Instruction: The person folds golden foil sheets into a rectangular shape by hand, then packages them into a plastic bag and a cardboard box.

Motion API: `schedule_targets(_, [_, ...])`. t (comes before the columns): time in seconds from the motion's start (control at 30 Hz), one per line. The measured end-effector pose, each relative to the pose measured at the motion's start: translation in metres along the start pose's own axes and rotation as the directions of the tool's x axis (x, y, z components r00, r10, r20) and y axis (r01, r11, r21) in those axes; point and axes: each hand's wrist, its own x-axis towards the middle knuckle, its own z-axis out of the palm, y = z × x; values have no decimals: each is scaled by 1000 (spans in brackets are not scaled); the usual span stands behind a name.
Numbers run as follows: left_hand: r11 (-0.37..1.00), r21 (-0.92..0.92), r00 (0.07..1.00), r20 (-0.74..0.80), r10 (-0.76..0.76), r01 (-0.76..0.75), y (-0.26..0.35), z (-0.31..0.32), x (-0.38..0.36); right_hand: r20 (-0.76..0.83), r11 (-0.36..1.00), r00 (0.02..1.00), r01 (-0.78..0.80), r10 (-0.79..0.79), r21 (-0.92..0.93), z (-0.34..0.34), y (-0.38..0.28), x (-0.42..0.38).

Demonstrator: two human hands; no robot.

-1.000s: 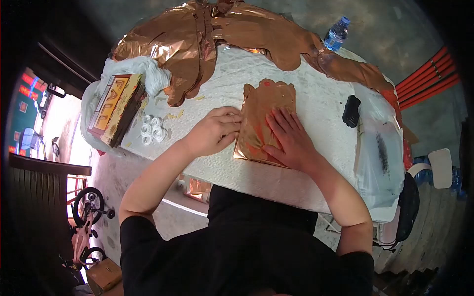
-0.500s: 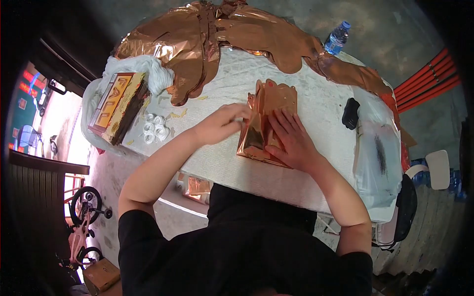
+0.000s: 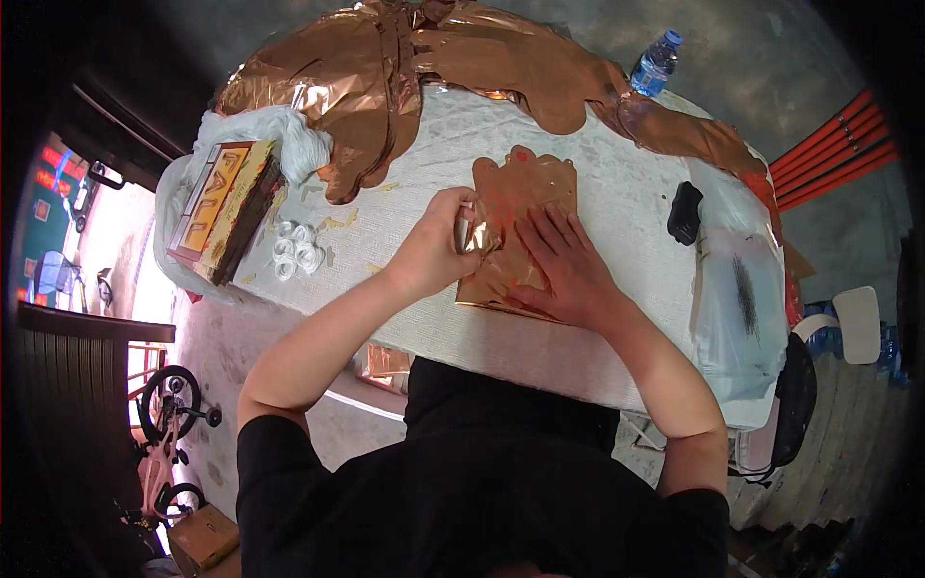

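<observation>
A folded copper-coloured foil piece [image 3: 525,188] with a scalloped upper edge lies on the white-covered table [image 3: 424,318]. My right hand [image 3: 564,265] rests on its right part, fingers spread and palm down. At the foil's left edge is my left hand [image 3: 443,246], its fingers curled with thumb and forefinger around the edge. The foil looks mostly flat, with small creases near my left fingers.
Large copper foil sheets [image 3: 540,58] cover the table's far edge. A water bottle [image 3: 656,64] stands beyond them. To the left are a printed box [image 3: 224,207] and white ribbon rolls [image 3: 297,250]. A black object [image 3: 685,213] and plastic bags [image 3: 737,299] lie right.
The foil's raised left side now lies flatter and spreads further left at the top. My left hand has moved slightly left and down, while my right hand stays on the foil.
</observation>
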Motion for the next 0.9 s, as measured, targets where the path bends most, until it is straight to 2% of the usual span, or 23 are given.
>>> schedule_targets(0.13, [998,49,999,-21,46,-45,2,2,-3,8,999,1000,10,-10,-40,1,0,-1])
schedule_targets(0.4, [999,30,1000,-2,-19,19,4,3,-5,26,990,999,38,-35,-135,-5,-4,1])
schedule_targets(0.47, [999,43,1000,-13,7,-6,6,3,-3,2,985,990,138,-139,-104,-3,-2,3])
schedule_targets(0.5, [998,54,999,-25,30,-29,7,3,-2,-1,985,991,136,-137,-105,-4,-1,4])
schedule_targets(0.57, [998,52,999,-24,21,-20,6,2,-1,72,986,983,164,-166,33,-6,-1,7])
schedule_targets(0.6, [999,49,1000,-24,8,-7,6,2,-1,71,986,984,163,-165,33,-6,-2,8])
schedule_targets(0.67, [999,33,1000,-26,11,-10,3,3,-1,115,981,984,121,-139,153,-7,-4,11])
schedule_targets(0.8, [1000,11,1000,-18,6,-6,3,3,-2,160,991,978,128,-133,47,-2,-11,14])
schedule_targets(0.9, [1000,9,1000,-21,16,-16,2,3,-2,108,991,985,136,-137,12,3,-13,13])
